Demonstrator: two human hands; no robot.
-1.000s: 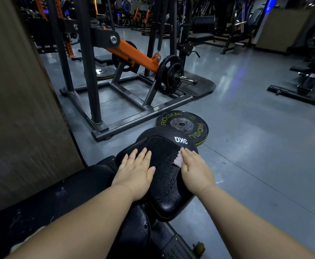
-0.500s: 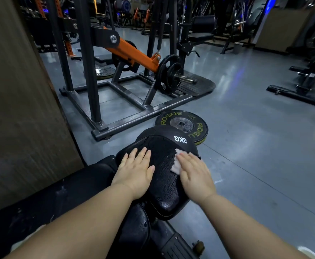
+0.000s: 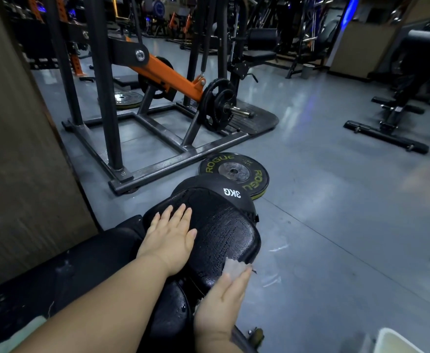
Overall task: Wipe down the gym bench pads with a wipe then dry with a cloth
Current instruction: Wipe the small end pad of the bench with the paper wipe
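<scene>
The black cracked bench seat pad [image 3: 221,230] sits in the lower middle of the head view, its surface wet and shiny. My left hand [image 3: 170,235] lies flat on the pad's left side, fingers apart, holding nothing. My right hand [image 3: 224,304] presses a small white wipe [image 3: 234,267] against the pad's near right edge; only the wipe's tip shows past my fingers. The longer black back pad [image 3: 56,281] stretches to the lower left.
A black 3KG item [image 3: 231,192] lies just beyond the pad, with a Rogue weight plate [image 3: 234,171] on the floor behind it. A steel machine frame [image 3: 183,156] with an orange arm stands ahead. A brown panel [image 3: 17,149] is at left.
My right hand has slid the wipe from the pad's far right part back along the right side to the near edge. My left hand stayed in place on the pad.
</scene>
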